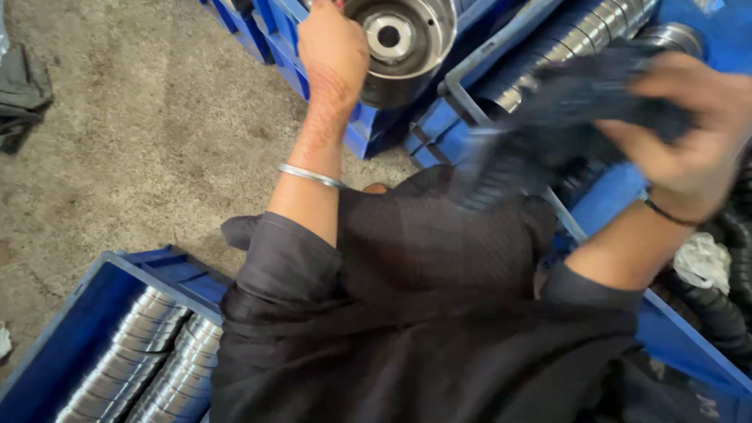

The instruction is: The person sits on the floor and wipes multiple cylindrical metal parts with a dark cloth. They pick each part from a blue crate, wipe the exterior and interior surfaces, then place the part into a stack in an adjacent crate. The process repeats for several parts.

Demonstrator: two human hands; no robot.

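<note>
Hands worked above blue plastic crates set on a rough grey concrete floor. The left hand, with a thin silver bangle on its wrist, gripped the rim of a round, machined steel drum-shaped part with a bright central hub and bore; its fingers wrapped the near edge, so the hand was closed on that part. The part sat at the near edge of a blue plastic crate at the top of the view, tilted so its open face looked up toward the camera.

The right hand, wearing a thin black band at the wrist, clutched a dark, crumpled cloth that was blurred in motion; the fingers were curled tight around it. The cloth hung over a second blue plastic crate at the top right, which held a row of shiny steel rings stacked on edge.

At the bottom left corner, a third blue plastic crate carried 2 rows of similar bright steel rings laid side by side. A black ribbed hose lay at the right edge, with a crumpled white rag just beside it. The person's dark sleeves and garment filled the lower middle of the view.
</note>
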